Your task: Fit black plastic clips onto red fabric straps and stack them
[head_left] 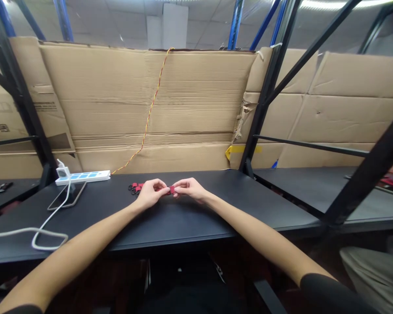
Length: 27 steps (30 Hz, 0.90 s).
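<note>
Above the black tabletop, my left hand (149, 193) and my right hand (190, 190) meet near the middle. Between their fingertips is a small red strap piece (172, 189), pinched by thumb and finger from both sides. Most of its length is hidden by the fingers. Just left of my left hand lie several red straps with black clips (136, 187), partly covered by that hand.
A white power strip (88, 176) with a plugged-in charger stands at the back left. Near it lie a phone (68, 195) and a looping white cable (50, 229). Cardboard (196, 100) walls the back; a black metal post (262, 100) rises at right.
</note>
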Available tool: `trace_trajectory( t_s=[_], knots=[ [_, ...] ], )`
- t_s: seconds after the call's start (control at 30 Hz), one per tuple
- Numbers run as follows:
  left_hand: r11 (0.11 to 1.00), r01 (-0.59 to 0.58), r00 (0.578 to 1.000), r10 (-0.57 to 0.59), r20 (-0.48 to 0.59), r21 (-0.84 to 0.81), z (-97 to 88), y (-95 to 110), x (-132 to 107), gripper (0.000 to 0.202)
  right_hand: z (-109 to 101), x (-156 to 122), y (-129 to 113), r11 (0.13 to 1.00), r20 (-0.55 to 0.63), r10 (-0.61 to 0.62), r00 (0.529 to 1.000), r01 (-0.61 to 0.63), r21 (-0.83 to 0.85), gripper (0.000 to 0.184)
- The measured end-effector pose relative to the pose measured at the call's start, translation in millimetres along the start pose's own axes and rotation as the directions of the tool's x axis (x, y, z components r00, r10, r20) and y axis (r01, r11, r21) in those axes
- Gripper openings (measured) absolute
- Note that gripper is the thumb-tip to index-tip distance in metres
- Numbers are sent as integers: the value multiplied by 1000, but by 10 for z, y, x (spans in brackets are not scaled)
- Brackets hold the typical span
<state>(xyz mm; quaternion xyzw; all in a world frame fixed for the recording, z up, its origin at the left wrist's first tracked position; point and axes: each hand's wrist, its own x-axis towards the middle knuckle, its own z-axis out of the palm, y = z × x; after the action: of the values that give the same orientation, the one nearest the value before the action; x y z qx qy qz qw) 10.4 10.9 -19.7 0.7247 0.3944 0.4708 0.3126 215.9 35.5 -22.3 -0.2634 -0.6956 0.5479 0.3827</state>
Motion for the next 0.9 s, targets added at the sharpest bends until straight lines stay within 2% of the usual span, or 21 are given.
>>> trace_trajectory(
  t_s=[0.13,0.23,0.3,0.4,0.5,0.6,0.77,0.9],
  knots=[
    [996,-30,1000,30,-2,81,15,26,-26,28,41,0,-19,1000,17,15,1000,-15,-2,39],
    [969,-119,992,122,-4,219,37,110,-76,34,64,-2,-15,1000,14,20,1000,-20,-9,37],
    [921,-215,976,215,35,324,48,177,-106,38,65,-3,-12,1000,-2,20,1000,-20,-7,35],
    [825,-298,954,278,114,479,33,243,-112,30,23,12,-12,999,-26,35,999,-35,-14,30],
    [707,-272,959,251,127,653,-31,251,-73,23,-76,49,-13,999,-140,35,990,-39,-27,21],
    [631,-254,964,223,142,733,-105,229,-35,22,-173,80,-8,998,-246,31,969,-44,-51,14],
    [636,-294,955,176,237,713,-160,223,-57,26,-201,78,48,989,-205,51,977,-77,-125,10],
    [531,-286,946,25,323,797,-211,290,-95,29,-202,78,124,957,-162,63,985,-105,-271,19]
  ],
)
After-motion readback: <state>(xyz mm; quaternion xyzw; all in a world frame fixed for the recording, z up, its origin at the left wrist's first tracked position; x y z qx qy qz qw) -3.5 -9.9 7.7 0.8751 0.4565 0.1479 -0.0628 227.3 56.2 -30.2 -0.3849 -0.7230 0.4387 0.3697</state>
